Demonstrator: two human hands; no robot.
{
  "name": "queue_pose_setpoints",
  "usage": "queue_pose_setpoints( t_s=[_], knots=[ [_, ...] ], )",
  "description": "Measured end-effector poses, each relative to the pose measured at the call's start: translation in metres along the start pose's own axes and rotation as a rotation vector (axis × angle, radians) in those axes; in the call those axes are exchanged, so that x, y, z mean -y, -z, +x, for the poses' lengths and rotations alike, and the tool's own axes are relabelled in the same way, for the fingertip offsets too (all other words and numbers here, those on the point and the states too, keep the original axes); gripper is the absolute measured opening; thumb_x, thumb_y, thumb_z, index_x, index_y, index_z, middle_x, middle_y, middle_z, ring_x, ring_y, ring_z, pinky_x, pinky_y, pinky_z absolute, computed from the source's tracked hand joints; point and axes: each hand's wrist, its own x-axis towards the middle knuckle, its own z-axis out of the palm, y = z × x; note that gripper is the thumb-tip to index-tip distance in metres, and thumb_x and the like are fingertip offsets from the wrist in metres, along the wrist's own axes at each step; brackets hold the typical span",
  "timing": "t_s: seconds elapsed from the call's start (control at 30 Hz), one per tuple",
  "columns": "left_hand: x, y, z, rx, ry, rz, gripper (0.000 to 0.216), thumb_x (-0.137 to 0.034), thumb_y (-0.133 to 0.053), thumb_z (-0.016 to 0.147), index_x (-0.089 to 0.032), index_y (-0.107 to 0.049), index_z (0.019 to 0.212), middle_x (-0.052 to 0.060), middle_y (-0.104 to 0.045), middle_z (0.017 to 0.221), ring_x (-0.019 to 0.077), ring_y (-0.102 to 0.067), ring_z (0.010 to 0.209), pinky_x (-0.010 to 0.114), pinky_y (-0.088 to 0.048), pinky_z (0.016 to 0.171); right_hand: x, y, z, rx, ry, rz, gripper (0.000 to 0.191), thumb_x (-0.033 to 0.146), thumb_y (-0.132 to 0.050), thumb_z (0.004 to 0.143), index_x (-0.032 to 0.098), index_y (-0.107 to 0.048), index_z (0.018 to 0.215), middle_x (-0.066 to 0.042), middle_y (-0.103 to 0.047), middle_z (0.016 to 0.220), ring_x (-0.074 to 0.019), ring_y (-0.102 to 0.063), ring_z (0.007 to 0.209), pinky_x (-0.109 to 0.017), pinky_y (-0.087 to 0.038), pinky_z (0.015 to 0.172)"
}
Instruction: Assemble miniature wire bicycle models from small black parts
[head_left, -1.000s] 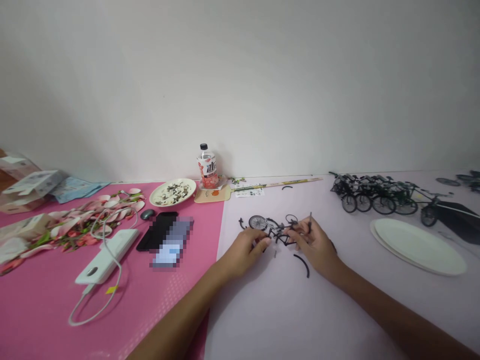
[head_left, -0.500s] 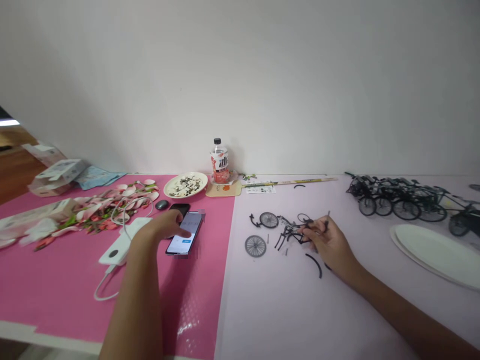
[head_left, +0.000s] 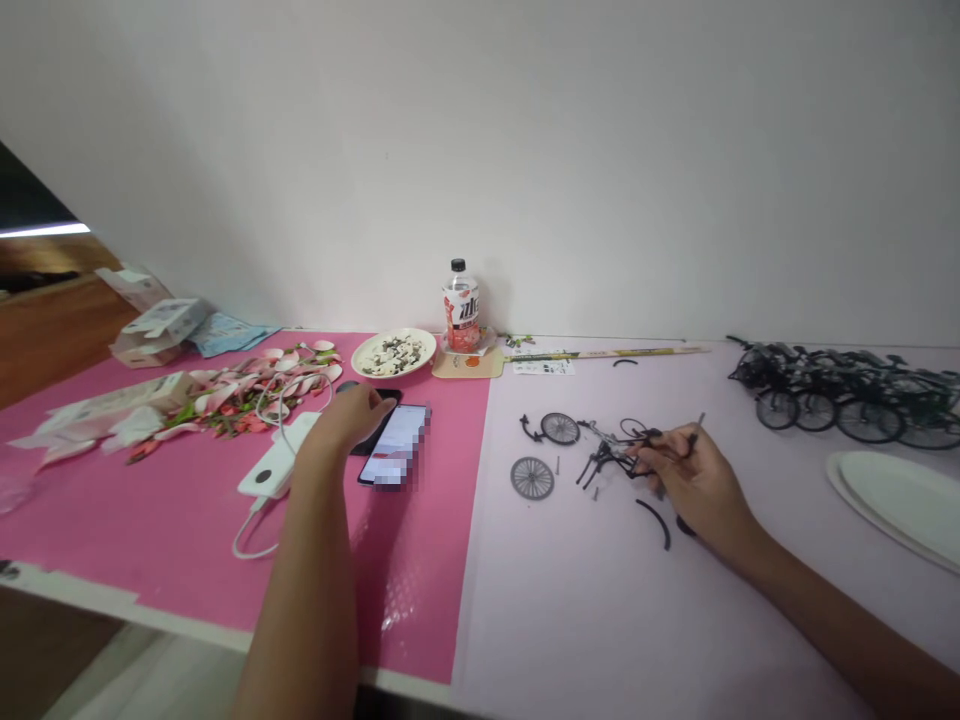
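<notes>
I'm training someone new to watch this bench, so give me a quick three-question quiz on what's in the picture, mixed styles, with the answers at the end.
1. Multiple choice: which hand has its fingers on the small bicycle frame? A) left only B) right only C) both

2. True or false: the left hand is on the loose spoked wheel.

3. Fill in the colour: the drink bottle by the wall has a ____ cap.

Key
1. B, the right hand.
2. False; it is beside the phone with the lit screen.
3. Black.
</notes>
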Motion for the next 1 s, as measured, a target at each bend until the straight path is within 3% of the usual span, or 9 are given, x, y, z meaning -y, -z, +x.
queue_pose_setpoints(
  t_s=[0.13,0.23,0.67,0.83,1.0],
  knots=[
    [0.002,-0.005,0.002,-0.089,0.003,-0.023,0.027,-0.046,-0.062,0.088,-0.021,-0.071,0.090,0.011,-0.077,0.100,0.0278,-0.071,0.092,0.032,-0.045,0.068,0.002,0.001,-0.001,-0.030,-0.019,-0.037,0.066,0.060,-0.092,0.070,0.026,-0.036,0.082,-0.004,-0.072,0.087,-0.0213,-0.075,0.069,-0.024,-0.054,0.045],
    [0.000,-0.009,0.004,-0.089,0.032,-0.032,0.023,-0.043,-0.066,0.087,-0.022,-0.074,0.093,0.011,-0.077,0.108,0.0286,-0.070,0.097,0.033,-0.047,0.073,0.002,0.003,-0.002,-0.038,-0.023,-0.054,0.065,0.059,-0.093,0.068,0.026,-0.038,0.081,-0.003,-0.071,0.086,-0.0218,-0.076,0.070,-0.025,-0.056,0.045],
    [-0.002,-0.020,0.009,-0.031,0.113,-0.058,0.018,-0.038,-0.077,0.084,-0.021,-0.075,0.088,0.011,-0.078,0.108,0.0291,-0.072,0.097,0.038,-0.054,0.082,0.006,0.002,-0.004,-0.061,0.015,-0.083,0.058,0.052,-0.093,0.068,0.027,-0.042,0.079,0.000,-0.064,0.085,-0.0230,-0.077,0.073,-0.024,-0.056,0.042],
    [-0.003,-0.017,0.007,-0.026,0.095,-0.057,0.022,-0.042,-0.072,0.088,-0.020,-0.073,0.085,0.011,-0.078,0.104,0.0275,-0.072,0.094,0.036,-0.053,0.078,0.005,0.003,-0.004,-0.053,0.024,-0.101,0.057,0.052,-0.091,0.070,0.027,-0.041,0.080,0.000,-0.065,0.084,-0.0255,-0.078,0.080,-0.024,-0.056,0.042],
    [-0.001,-0.012,0.006,0.060,0.076,-0.054,0.026,-0.046,-0.078,0.081,-0.021,-0.069,0.079,0.009,-0.077,0.092,0.0256,-0.070,0.082,0.034,-0.049,0.071,0.007,0.003,-0.004,-0.046,0.032,-0.103,0.059,0.057,-0.092,0.070,0.028,-0.041,0.081,0.000,-0.065,0.084,-0.0253,-0.077,0.075,-0.028,-0.057,0.042]
  ],
)
